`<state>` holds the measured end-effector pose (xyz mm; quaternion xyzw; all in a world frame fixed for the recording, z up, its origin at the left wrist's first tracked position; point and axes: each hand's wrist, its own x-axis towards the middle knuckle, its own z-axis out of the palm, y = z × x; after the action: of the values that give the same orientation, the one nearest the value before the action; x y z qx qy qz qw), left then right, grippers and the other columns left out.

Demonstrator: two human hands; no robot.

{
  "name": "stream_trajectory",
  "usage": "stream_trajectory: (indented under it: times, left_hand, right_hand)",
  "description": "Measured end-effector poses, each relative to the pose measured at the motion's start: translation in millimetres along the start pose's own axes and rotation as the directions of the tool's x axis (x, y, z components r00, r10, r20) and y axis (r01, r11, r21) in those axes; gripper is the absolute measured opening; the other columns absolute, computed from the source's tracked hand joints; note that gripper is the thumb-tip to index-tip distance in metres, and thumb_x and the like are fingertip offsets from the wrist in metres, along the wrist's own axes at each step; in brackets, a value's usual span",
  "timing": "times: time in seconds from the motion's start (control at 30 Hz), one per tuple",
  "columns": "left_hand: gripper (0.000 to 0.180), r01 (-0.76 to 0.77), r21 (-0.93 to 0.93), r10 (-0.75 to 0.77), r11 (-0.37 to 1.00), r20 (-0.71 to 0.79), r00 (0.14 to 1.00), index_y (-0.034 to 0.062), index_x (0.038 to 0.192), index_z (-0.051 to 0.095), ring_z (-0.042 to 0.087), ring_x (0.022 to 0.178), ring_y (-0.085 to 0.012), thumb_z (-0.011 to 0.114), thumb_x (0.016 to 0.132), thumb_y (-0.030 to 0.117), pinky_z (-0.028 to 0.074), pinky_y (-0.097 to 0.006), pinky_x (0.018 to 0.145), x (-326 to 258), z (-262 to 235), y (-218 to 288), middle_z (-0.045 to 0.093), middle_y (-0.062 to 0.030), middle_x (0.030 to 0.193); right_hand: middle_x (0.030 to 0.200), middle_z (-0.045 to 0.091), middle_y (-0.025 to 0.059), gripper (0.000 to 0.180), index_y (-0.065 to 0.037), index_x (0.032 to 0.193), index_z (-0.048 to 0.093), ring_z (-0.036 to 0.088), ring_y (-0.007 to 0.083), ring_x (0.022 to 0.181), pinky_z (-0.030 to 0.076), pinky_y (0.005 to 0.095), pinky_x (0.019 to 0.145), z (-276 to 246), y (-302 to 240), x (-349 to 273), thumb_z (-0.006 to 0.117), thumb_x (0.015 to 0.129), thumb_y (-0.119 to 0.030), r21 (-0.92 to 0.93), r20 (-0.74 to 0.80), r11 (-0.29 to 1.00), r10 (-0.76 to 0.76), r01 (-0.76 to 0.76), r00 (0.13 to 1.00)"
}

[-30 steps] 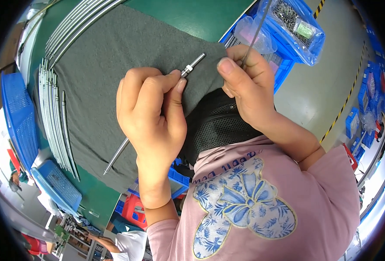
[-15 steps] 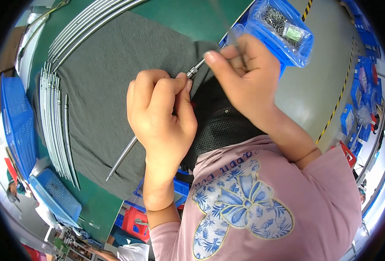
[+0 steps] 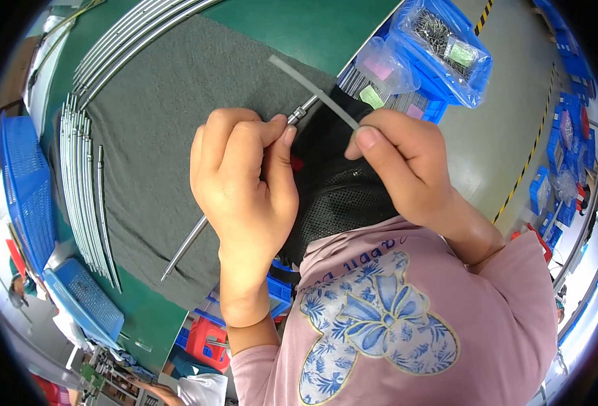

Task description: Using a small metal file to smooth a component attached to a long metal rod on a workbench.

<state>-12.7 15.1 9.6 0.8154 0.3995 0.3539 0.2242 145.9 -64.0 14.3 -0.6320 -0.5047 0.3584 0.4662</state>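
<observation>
My left hand (image 3: pixel 241 176) is closed in a pinch around a slim metal rod (image 3: pixel 185 247). The rod runs slantwise under the hand, its lower end over the grey cloth and its stepped, collared end poking out past the fingertips. Between thumb and fingers, my right hand (image 3: pixel 407 162) grips a narrow flat grey strip (image 3: pixel 297 76), possibly a file. In the picture the strip crosses the rod's far tip; whether they touch I cannot tell. The middle of the rod is hidden by my left hand.
Grey cloth (image 3: pixel 157 135) covers part of the green table (image 3: pixel 272 27). Several metal rods (image 3: pixel 79 183) lie on the left, more (image 3: pixel 136 34) at the back. Blue baskets (image 3: pixel 28 183) stand at the left edge. A blue bin (image 3: pixel 471 84) with small metal parts is at the back right.
My right hand has turned and come slightly down; the strip, blurred and steep before, now slants to the upper left across the rod's tip. My left hand keeps its grip, shifted slightly left.
</observation>
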Motion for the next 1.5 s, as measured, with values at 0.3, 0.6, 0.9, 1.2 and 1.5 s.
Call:
stream_trajectory:
  times: [0.3, 0.6, 0.9, 1.2, 1.5]
  left_hand:
    - [0.013, 0.004, -0.002, -0.004, 1.0, -0.019, 1.0, 0.0025, 0.073, 0.058, 0.049, 0.064, -0.0248, 0.07, 0.068, -0.002, 0.039, -0.034, 0.057, -1, 1, 2, 0.053, -0.0078, 0.074]
    - [0.015, 0.029, -0.007, -0.029, 1.0, -0.035, 0.999, 0.0028, 0.072, 0.058, 0.048, 0.063, -0.024, 0.069, 0.066, -0.005, 0.039, -0.033, 0.056, -1, 2, 3, 0.053, -0.0074, 0.074]
    - [0.016, -0.002, -0.016, 0.001, 1.0, -0.043, 0.999, 0.0027, 0.071, 0.057, 0.047, 0.062, -0.0239, 0.07, 0.065, -0.005, 0.038, -0.033, 0.055, -2, 6, 4, 0.053, -0.0074, 0.073]
    - [0.016, -0.007, -0.008, 0.006, 1.0, -0.05, 0.999, 0.0028, 0.07, 0.057, 0.047, 0.063, -0.0237, 0.07, 0.065, -0.005, 0.039, -0.033, 0.055, 0, 6, 5, 0.053, -0.0071, 0.073]
    - [0.017, -0.016, -0.009, 0.015, 1.0, -0.06, 0.998, 0.0031, 0.071, 0.057, 0.047, 0.063, -0.0241, 0.07, 0.065, -0.005, 0.039, -0.034, 0.056, -3, 6, 4, 0.053, -0.0072, 0.074]
  right_hand:
    - [0.061, 0.06, 0.0131, 0.02, -0.001, 0.074, 0.058, 0.061, 0.03, 0.056, 0.043, 0.0355, 0.049, 16, 0, 6, 0.053, 0.09, -0.013, 0.071, 0.061, 0.996, 0.046, -0.05, 0.997]
    - [0.06, 0.056, 0.0164, 0.021, -0.002, 0.072, 0.056, 0.058, 0.0353, 0.057, 0.042, 0.0387, 0.049, 16, -3, 1, 0.052, 0.089, -0.014, 0.013, 0.07, 0.99, 0.139, -0.14, 0.988]
    - [0.058, 0.052, 0.0187, 0.024, -0.002, 0.068, 0.05, 0.054, 0.0386, 0.055, 0.039, 0.044, 0.049, 12, -8, 4, 0.052, 0.088, -0.014, -0.038, 0.092, 0.975, 0.221, -0.218, 0.971]
    - [0.065, 0.057, 0.0118, 0.019, 0.002, 0.082, 0.056, 0.054, 0.0175, 0.057, 0.042, 0.0294, 0.054, 16, -3, 7, 0.047, 0.094, -0.01, -0.134, 0.107, 0.988, 0.086, -0.072, 0.991]
    - [0.055, 0.054, 0.0166, 0.019, -0.002, 0.071, 0.052, 0.056, 0.0377, 0.054, 0.042, 0.0446, 0.048, 31, 3, 11, 0.054, 0.087, -0.012, -0.085, -0.038, 0.996, -0.035, 0.032, 0.999]
